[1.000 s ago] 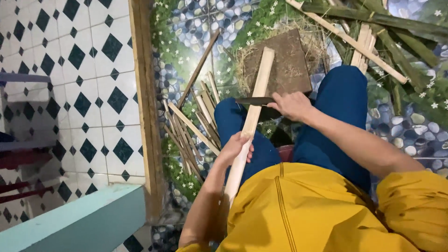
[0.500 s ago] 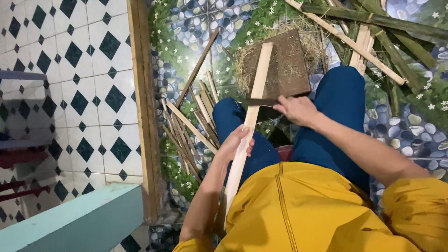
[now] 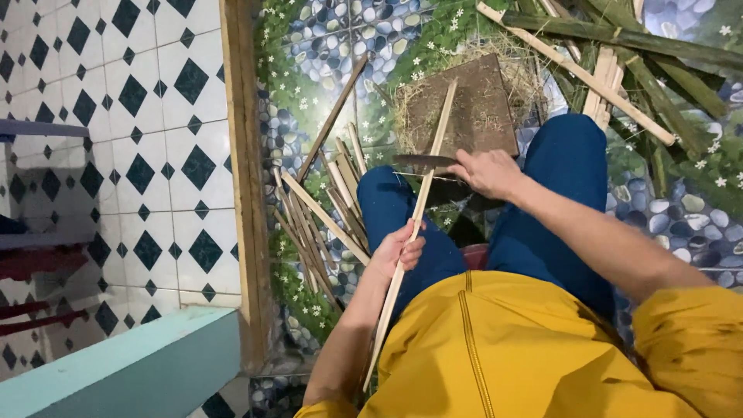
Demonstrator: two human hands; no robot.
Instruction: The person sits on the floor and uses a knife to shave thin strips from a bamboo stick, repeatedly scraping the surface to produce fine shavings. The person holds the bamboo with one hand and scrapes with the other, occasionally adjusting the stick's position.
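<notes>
Pale, long split bamboo strip (image 3: 422,203), one, slants from lap to the square brown board (image 3: 472,116) on pebble-print floor. Left hand (image 3: 398,249) closed around its lower part; right hand (image 3: 489,172) closed on one dark-bladed knife (image 3: 424,161) laid across it. Several loose bamboo slats (image 3: 321,217) lie beside the left knee.

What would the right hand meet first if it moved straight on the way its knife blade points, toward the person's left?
Probably the bamboo strip: the right hand holds the knife against it already. Depth is unclear.
</notes>
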